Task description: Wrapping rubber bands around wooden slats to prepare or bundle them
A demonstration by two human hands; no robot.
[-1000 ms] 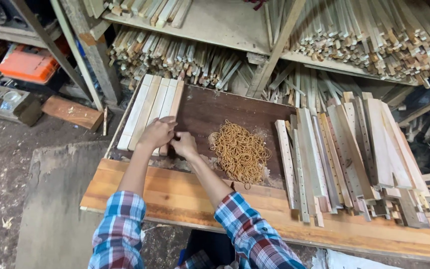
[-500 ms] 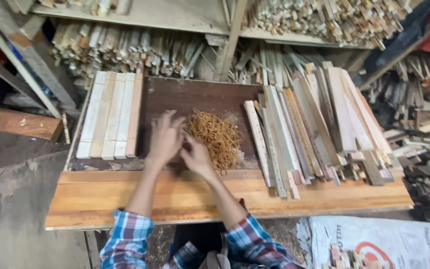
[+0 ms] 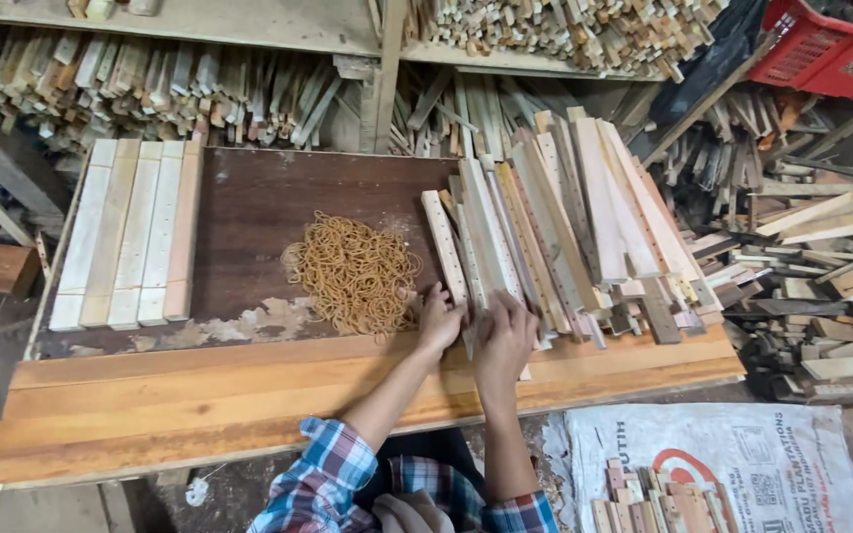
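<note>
red crate [image 3: 826, 54], white printed sack [image 3: 723, 464], five pale slats [image 3: 130, 232] at left

slats [image 3: 545, 227]: pale raw wood, matt, rough-sawn;
bench top [image 3: 269, 197]: dark worn board, flaking;
crate [image 3: 821, 54], upper right: red plastic

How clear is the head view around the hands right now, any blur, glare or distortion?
Head view: even soft light, no glare; left hand and right hand sharp on the slats; rubber bands crisp; wide-angle bends the edges; dim under the shelf.
</note>
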